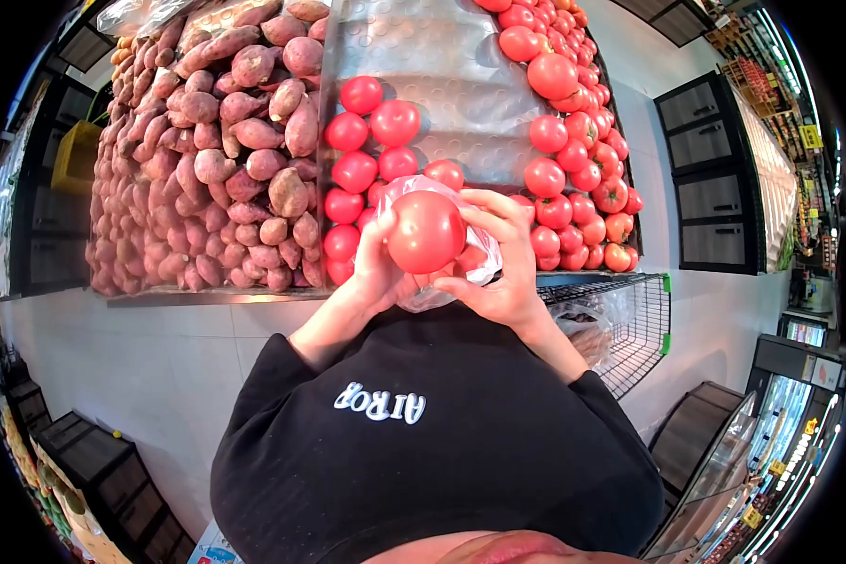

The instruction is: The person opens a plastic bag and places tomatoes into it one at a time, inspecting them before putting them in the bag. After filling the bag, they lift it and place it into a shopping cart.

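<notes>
A large red tomato (pixel 426 232) is held up in front of my chest, with my left hand (pixel 374 268) closed against its left side. On the other side, my right hand (pixel 509 258) has its fingers curved round a thin clear plastic bag (pixel 484 268). The bag shows behind and beside the tomato, and something red is visible through it. The tomato hides part of the bag and some fingertips. Just beyond my hands, loose tomatoes (pixel 395 123) lie on the display's grey liner (pixel 461 89).
Sweet potatoes (pixel 254 66) fill the display's left section. More tomatoes (pixel 552 76) are heaped at its right. A black wire basket (pixel 644 324) with green corners, holding bagged items, is by my right forearm. A yellow crate (pixel 73 158) is at far left.
</notes>
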